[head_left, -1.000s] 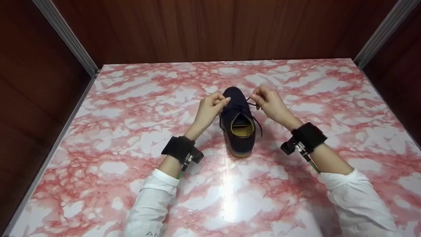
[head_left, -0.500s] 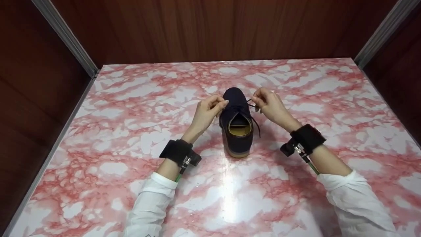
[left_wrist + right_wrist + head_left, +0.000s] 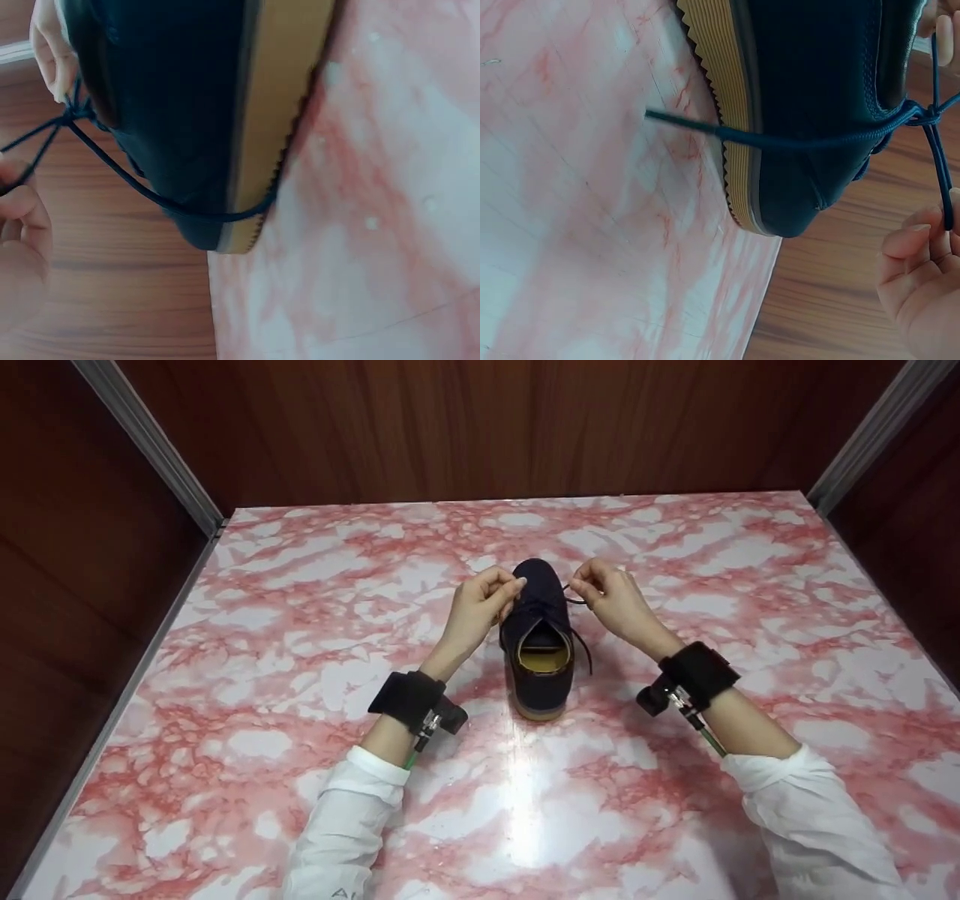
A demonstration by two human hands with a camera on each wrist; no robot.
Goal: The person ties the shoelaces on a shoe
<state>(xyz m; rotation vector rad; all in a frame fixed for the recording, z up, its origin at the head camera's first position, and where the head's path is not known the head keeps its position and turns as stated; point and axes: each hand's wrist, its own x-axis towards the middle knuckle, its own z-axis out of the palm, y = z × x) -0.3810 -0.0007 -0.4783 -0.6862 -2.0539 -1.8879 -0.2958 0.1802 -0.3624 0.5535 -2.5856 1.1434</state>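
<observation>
A dark navy shoe with a tan ridged sole stands on the table, toe pointing away from me. Its blue shoelace is crossed into a knot above the tongue. My left hand is at the shoe's left side, pinching a doubled strand of lace between thumb and forefinger. On the other side, my right hand pinches another doubled strand, seen near the fingers in the right wrist view. One loose lace end hangs over each side of the shoe.
The table has a red and white marbled top. A dark wood panel rises behind it, with wood walls and grey metal posts at the sides. Both wrists wear black straps with small cameras.
The shoe's heel has swung slightly left. My left hand dipped toward me a little and came back up; the right hand has shifted slightly left. Both keep hold of the lace.
</observation>
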